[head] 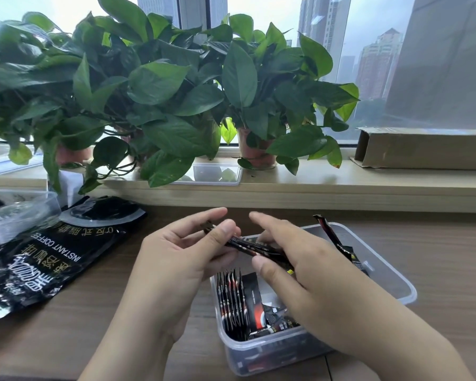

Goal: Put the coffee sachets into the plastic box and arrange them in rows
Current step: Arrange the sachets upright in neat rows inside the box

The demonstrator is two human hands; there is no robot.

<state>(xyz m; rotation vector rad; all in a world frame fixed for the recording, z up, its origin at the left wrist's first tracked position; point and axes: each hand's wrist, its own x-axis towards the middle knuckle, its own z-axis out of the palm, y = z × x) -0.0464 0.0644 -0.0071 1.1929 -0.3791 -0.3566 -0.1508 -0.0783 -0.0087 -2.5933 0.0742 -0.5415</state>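
A clear plastic box [393, 281] stands on the wooden desk at lower right. Several black-and-red coffee sachets [232, 301] stand in a row at its near left end, and loose sachets [275, 317] lie beside them. One sachet [331, 233] leans up against the far rim. Above the box, my left hand [182, 251] and my right hand [294, 257] together hold a small stack of sachets [254, 247]. The left thumb and fingers pinch one end. The right thumb and fingers grip the other end.
A large black instant-coffee bag [39, 259] lies on the desk at left, with a clear container [17, 213] behind it. Potted plants [154, 86] line the window sill, a clear lid [217, 174] and a cardboard box [423, 147] beside them.
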